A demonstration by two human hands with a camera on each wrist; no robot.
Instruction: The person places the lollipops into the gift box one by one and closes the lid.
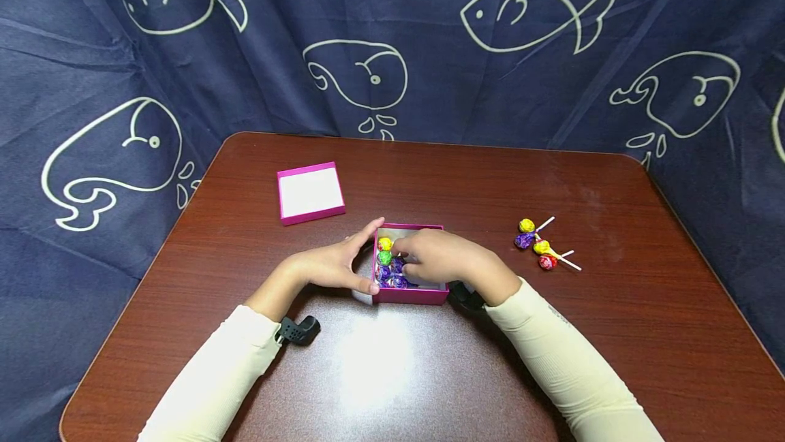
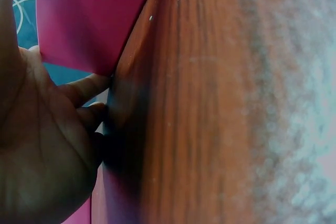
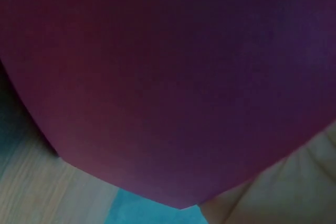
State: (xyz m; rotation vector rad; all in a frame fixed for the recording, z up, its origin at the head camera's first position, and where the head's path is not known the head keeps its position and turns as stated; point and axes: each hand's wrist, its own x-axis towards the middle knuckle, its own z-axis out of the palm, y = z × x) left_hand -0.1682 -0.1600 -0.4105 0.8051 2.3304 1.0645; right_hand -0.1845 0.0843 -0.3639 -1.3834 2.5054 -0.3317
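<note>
A pink box point(image 1: 411, 297) stands open on the table with several wrapped lollipops inside: a yellow one point(image 1: 384, 244), a green one point(image 1: 384, 258) and purple ones point(image 1: 383, 272). My left hand point(image 1: 331, 263) grips the box's left side, thumb at the near corner and fingers toward the far one. In the left wrist view, that hand point(image 2: 47, 129) lies against the pink wall point(image 2: 89, 19). My right hand point(image 1: 444, 258) reaches into the box, its bent finger and thumb at a purple lollipop point(image 1: 397, 265); it covers the box's right part. The right wrist view shows mostly the box's wall point(image 3: 168, 87).
A pink lid point(image 1: 311, 191) with a white inside lies at the back left. Several loose lollipops lie to the right, among them a purple one point(image 1: 524, 241) and a red one point(image 1: 548, 262). A blue curtain point(image 1: 429, 101) hangs behind the brown table point(image 1: 466, 183).
</note>
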